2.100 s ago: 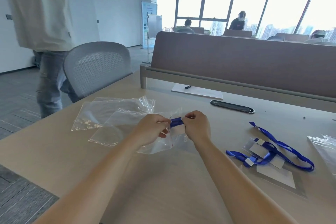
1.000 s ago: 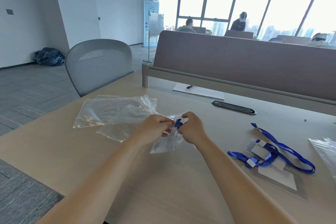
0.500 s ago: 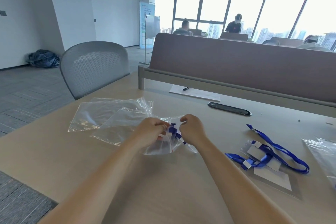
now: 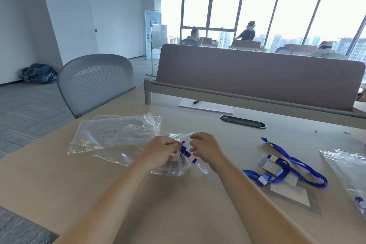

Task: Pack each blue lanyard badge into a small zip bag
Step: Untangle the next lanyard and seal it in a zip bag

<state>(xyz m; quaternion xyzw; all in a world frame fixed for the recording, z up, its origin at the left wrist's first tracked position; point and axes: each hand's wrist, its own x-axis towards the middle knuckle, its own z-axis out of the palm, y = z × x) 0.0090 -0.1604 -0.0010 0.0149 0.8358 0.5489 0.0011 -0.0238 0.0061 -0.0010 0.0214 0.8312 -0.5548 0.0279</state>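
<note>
Left hand (image 4: 164, 150) pinches zip bag (image 4: 174, 168) (lanyard (image 4: 185, 148) partly in).

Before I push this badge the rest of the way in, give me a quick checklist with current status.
1. Bag held: ok, the left hand pinches the zip bag at its mouth.
2. Pushing hand free: ok, the right hand holds nothing, fingers loosely curled.
3. Badge fully inside: not ok, the clear end of the lanyard badge sticks out.
4. Zip sealed: not ok.
5. Next job ready: ok, the next lanyard badge lies on the table to the right.
6. Spare bags: ok, to the left.
</note>
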